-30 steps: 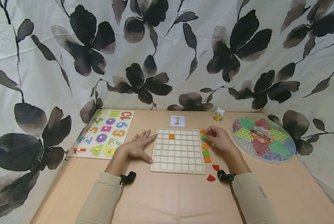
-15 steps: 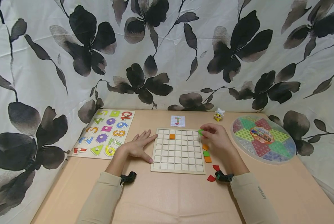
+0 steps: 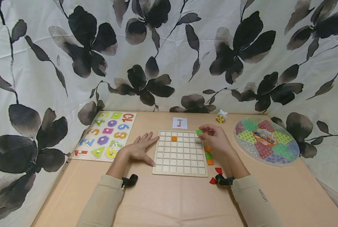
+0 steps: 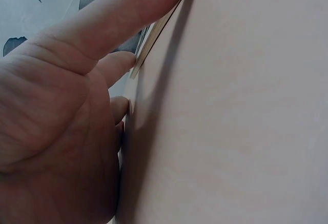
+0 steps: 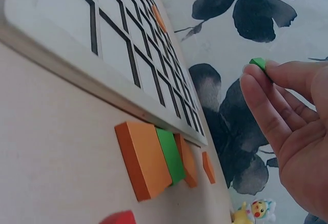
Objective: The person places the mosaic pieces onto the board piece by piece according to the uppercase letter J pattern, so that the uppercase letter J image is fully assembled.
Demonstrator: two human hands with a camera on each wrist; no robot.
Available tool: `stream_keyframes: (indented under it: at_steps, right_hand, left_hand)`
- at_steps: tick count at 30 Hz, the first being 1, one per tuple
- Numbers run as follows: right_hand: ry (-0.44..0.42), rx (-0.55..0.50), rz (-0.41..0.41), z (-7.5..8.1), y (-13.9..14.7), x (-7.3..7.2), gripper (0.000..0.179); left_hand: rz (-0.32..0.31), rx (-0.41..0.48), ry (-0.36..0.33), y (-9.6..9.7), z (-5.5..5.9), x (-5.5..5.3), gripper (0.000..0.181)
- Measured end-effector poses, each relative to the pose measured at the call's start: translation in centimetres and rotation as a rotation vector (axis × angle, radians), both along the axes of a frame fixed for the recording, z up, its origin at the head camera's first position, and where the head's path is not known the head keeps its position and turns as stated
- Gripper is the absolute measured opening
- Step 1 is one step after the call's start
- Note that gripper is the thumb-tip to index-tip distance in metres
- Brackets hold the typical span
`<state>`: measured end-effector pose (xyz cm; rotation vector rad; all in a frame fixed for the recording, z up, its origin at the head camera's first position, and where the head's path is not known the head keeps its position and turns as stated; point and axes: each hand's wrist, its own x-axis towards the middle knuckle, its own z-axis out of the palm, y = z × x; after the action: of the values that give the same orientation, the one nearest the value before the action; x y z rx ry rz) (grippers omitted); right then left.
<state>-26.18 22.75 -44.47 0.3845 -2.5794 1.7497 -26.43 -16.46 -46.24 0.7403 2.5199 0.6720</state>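
Note:
A pale wooden grid board lies mid-table with one orange square tile in its top row. My left hand is spread flat at the board's left edge; its thumb and index finger touch that edge. Over the board's upper right corner, my right hand pinches a green tile between thumb and fingertips. The right wrist view shows this green tile held up off the table. Along the board's right side lie an orange tile, a green tile and further orange ones.
Two red pieces lie below the tiles. Behind the board is a pattern card. A number puzzle stands left, a round game board right, and a small yellow figurine at the back edge.
My right hand has picked up the green tile from the row beside the board and carried it left and up over the board's corner. The left hand has stayed put.

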Motion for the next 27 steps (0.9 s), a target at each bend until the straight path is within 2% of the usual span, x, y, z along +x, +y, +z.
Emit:
stream_keyframes:
  at_steps: [11, 22, 27]
  right_hand:
    - [0.015, 0.023, 0.015, 0.5, -1.1, 0.2, 0.032]
    - [0.076, 0.104, 0.047, 1.1, -2.2, -0.8, 0.035]
    - [0.093, 0.147, 0.061, 1.2, -2.6, -1.3, 0.028]
  left_hand:
    - [-0.005, -0.009, 0.008, 0.3, 0.0, -0.2, 0.126]
    - [-0.001, -0.015, 0.010, 0.1, 0.0, -0.1, 0.127]
    - [0.001, -0.013, 0.002, 0.1, -0.1, 0.1, 0.126]
